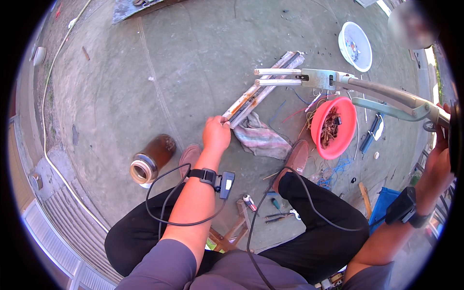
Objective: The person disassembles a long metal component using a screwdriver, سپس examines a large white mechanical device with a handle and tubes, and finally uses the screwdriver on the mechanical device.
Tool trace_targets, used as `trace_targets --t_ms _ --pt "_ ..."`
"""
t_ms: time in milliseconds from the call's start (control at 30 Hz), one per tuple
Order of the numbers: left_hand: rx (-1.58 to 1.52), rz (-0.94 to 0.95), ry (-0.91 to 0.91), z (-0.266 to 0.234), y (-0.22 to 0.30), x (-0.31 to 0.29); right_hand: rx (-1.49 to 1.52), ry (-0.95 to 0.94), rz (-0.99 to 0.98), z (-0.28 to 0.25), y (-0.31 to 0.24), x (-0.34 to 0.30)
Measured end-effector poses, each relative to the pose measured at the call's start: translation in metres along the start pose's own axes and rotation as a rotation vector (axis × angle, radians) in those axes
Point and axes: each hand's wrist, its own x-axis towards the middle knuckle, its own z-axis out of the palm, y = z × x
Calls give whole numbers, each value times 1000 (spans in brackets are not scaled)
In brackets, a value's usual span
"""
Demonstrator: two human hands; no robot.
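My left hand [216, 133] is closed on the near end of a long, rust-stained metal channel [258, 94], which slants away over the ground. A crumpled striped cloth [261, 137] lies under its near end. At the right rim my right hand [439, 157] wraps round the end of a long-handled metal tool [379, 88], partly lost in the dark edge. The tool reaches left in the air, its pale jointed head ending in two parallel rods above the channel; whether they touch it I cannot tell.
Right of my feet, a red basin [348, 140] holds brown scraps; a white basin [366, 46] stands farther back. A brown glass jar [162, 150] lies by my left shoe. A screwdriver [249, 202] and pliers [278, 218] lie between my legs. Cables [162, 212] cross my lap.
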Motion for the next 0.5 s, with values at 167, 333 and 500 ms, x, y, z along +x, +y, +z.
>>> trace_targets --t_ms 167,333,500 --pt "173 180 39 -3 7 5 -11 -15 2 -3 6 -2" --pt "101 168 -38 -3 30 17 -61 -8 6 -5 7 -5" --pt "24 263 -52 7 47 29 -9 -14 9 -6 11 -9"
